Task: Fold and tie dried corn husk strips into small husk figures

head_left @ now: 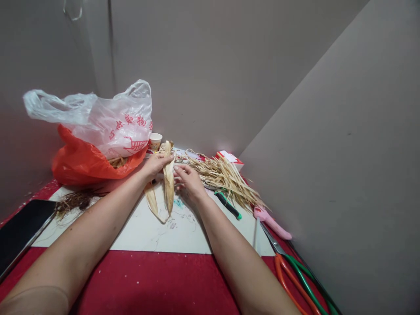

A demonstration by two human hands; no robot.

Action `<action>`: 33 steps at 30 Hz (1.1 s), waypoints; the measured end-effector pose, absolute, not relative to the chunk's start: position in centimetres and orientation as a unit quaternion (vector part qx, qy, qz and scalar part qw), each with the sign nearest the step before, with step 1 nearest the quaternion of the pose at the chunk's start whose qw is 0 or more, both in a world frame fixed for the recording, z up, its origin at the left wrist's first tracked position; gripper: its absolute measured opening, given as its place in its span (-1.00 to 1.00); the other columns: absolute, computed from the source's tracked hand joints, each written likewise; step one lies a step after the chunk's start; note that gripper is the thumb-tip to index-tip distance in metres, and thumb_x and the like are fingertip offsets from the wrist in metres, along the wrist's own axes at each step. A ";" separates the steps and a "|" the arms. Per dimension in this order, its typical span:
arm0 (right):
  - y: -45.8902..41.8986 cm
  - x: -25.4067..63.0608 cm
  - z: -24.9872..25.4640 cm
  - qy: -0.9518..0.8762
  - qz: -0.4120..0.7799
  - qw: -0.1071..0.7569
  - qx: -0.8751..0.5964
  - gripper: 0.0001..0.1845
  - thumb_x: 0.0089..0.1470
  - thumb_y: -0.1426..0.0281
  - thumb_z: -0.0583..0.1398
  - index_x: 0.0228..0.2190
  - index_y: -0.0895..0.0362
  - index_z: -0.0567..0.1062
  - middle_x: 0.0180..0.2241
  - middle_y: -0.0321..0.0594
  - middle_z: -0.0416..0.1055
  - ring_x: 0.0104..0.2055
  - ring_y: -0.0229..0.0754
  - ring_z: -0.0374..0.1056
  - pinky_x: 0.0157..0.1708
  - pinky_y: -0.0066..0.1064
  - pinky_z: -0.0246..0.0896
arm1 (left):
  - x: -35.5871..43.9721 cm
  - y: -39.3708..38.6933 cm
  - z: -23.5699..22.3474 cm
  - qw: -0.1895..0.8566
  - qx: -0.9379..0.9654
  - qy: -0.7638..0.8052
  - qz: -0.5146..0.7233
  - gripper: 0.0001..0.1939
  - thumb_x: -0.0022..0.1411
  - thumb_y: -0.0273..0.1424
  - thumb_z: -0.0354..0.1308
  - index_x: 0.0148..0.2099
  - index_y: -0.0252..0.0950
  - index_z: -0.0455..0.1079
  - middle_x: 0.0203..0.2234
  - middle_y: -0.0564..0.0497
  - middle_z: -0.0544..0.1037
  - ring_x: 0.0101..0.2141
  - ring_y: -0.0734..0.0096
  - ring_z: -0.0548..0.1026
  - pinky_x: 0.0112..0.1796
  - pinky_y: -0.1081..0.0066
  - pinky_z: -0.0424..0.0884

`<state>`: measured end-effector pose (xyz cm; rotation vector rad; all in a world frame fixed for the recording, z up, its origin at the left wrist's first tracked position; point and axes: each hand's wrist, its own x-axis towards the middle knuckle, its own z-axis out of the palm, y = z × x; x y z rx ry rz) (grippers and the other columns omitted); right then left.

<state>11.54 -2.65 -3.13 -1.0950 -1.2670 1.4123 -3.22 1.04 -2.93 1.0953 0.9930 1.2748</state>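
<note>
A long dried corn husk leaf (169, 183) lies on a white sheet (183, 232) in front of me. My left hand (156, 164) rests on its far end, fingers pressed down along the leaf. My right hand (187, 180) pinches the leaf's right edge a little nearer to me. A second, curled husk strip (153, 202) lies just left of the leaf, under my left wrist.
A white plastic bag (108, 118) sits on an orange bag (85, 164) at back left, with a paper cup (155, 141) beside them. Husk strips (226, 179) are piled to the right. Scissors (288, 262), a pink-handled tool (272, 223), a green-tipped tool (228, 204), a phone (19, 232) and dark fibres (75, 201) lie around.
</note>
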 end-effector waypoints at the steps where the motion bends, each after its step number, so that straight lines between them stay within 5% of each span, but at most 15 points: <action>1: -2.8 11.4 -3.2 -0.528 0.581 0.432 -0.444 -0.55 -0.21 0.07 0.33 -0.36 0.11 0.41 -0.56 -0.36 0.39 -0.66 -0.36 0.23 -0.74 -0.56 0.02 | -3.2 1.1 -3.0 0.558 0.460 0.418 0.550 -0.59 -0.20 -0.14 0.38 -0.51 -0.38 0.36 -0.67 0.09 0.41 -0.64 0.56 0.31 -0.55 0.50 0.19; 5: -3.3 11.0 -3.5 -0.558 0.605 0.385 -0.417 -0.59 -0.27 0.12 0.37 -0.48 0.17 0.45 -0.63 -0.33 0.39 -0.68 -0.37 0.16 -0.71 -0.53 -0.05 | -2.9 1.0 -3.0 0.547 0.452 0.412 0.572 -0.60 -0.18 -0.15 0.38 -0.52 -0.36 0.34 -0.70 0.12 0.37 -0.66 0.59 0.27 -0.57 0.52 0.16; 12: -1.9 11.4 -4.7 -0.497 0.582 0.500 -0.406 -0.65 -0.35 0.21 0.39 -0.51 0.18 0.52 -0.59 -0.29 0.46 -0.58 -0.28 0.28 -0.51 -0.44 0.16 | -2.9 0.3 -2.9 0.491 0.590 0.457 0.449 -0.61 0.11 -0.14 0.17 -0.56 -0.34 0.29 -0.76 0.11 0.32 -0.73 0.60 0.25 -0.64 0.55 0.14; 20: -1.8 12.0 -4.3 -0.461 0.620 0.519 -0.365 -0.67 -0.36 0.23 0.41 -0.57 0.16 0.47 -0.64 -0.35 0.41 -0.62 -0.34 0.22 -0.56 -0.48 0.15 | -2.9 1.1 -3.9 0.375 0.604 0.452 0.539 -0.54 0.27 -0.11 -0.05 -0.58 -0.25 0.09 -0.82 0.17 0.21 -0.77 0.60 0.17 -0.67 0.54 0.07; 27: -1.2 13.2 -2.9 -0.407 0.655 0.542 -0.333 -0.63 -0.33 0.23 0.42 -0.54 0.14 0.41 -0.67 -0.42 0.34 -0.74 -0.44 0.05 -0.77 -0.57 -0.08 | -4.1 1.6 -3.6 0.358 0.499 0.465 0.638 -0.58 0.27 -0.17 -0.01 -0.57 -0.25 0.07 -0.80 0.20 0.15 -0.76 0.60 0.16 -0.67 0.54 0.08; 33: -1.1 15.4 -0.1 -0.389 0.608 0.633 -0.280 -0.65 -0.26 0.28 0.41 -0.53 0.12 0.35 -0.66 -0.46 0.32 -0.72 -0.45 0.11 -0.76 -0.60 -0.01 | -4.7 1.8 -3.9 0.309 0.485 0.524 0.628 -0.60 0.24 -0.29 0.00 -0.62 -0.27 0.11 -0.83 0.17 0.18 -0.75 0.60 0.15 -0.64 0.54 0.08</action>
